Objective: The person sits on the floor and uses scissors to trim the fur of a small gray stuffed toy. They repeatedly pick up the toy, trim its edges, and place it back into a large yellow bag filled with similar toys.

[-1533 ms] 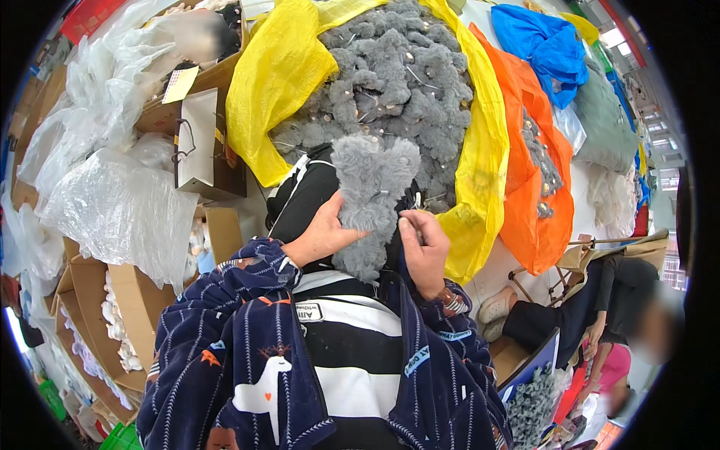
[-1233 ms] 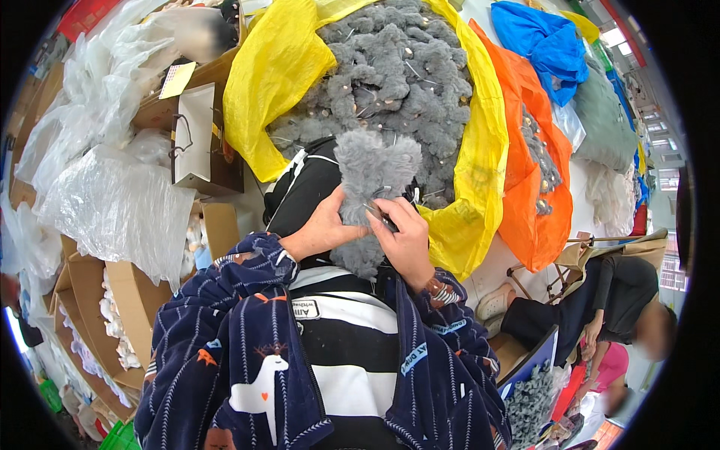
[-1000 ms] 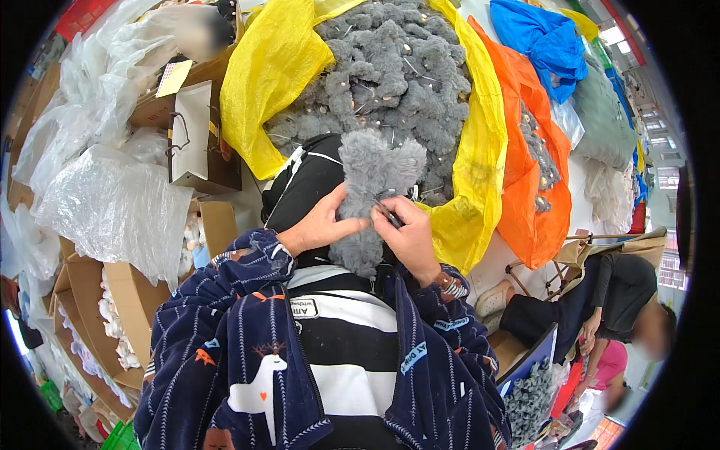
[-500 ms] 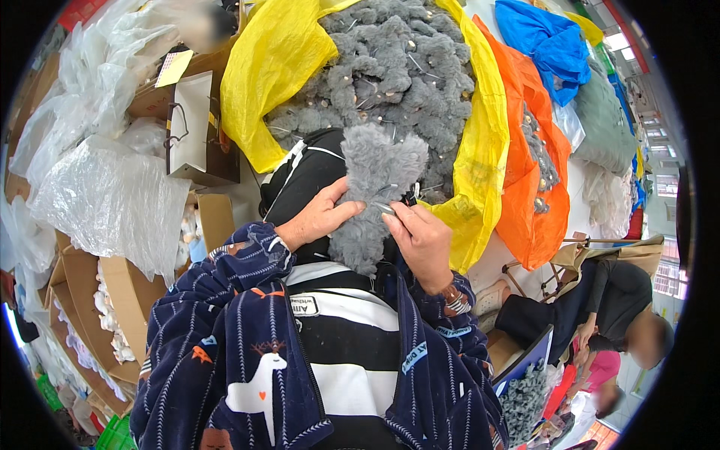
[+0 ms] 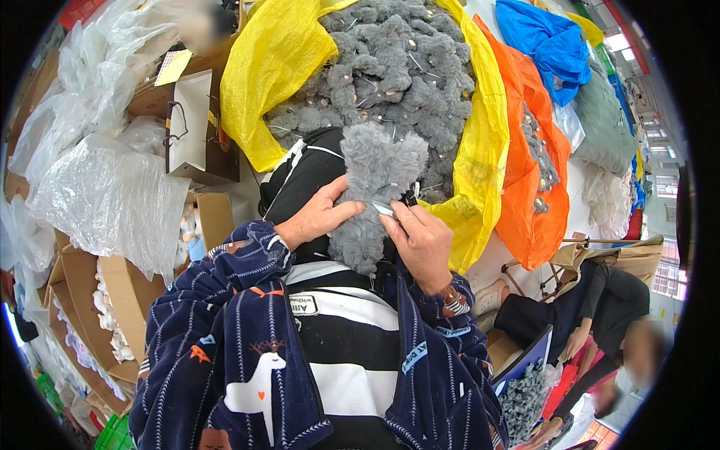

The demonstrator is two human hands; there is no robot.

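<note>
A grey fluffy plush piece, with two lobes at its far end, lies over my lap. My left hand grips its left edge, thumb pressed on the fur near the middle. Across from it, my right hand pinches a small pointed metal tool, its tip against the fur close to my left thumb. Fingers hide the tool's rear part, so its exact kind does not show. A thin pale thread or tie sticks out of the fur just above the tip.
Ahead, a yellow bag holds a heap of grey plush pieces. An orange bag with similar pieces stands to its right. Cardboard boxes and clear plastic sheeting crowd the left. A person sits at right.
The metal tool has tilted slightly in my right hand, showing more of its pale pointed end. My left hand and the plush stay almost still. The seated person's arm has moved down.
</note>
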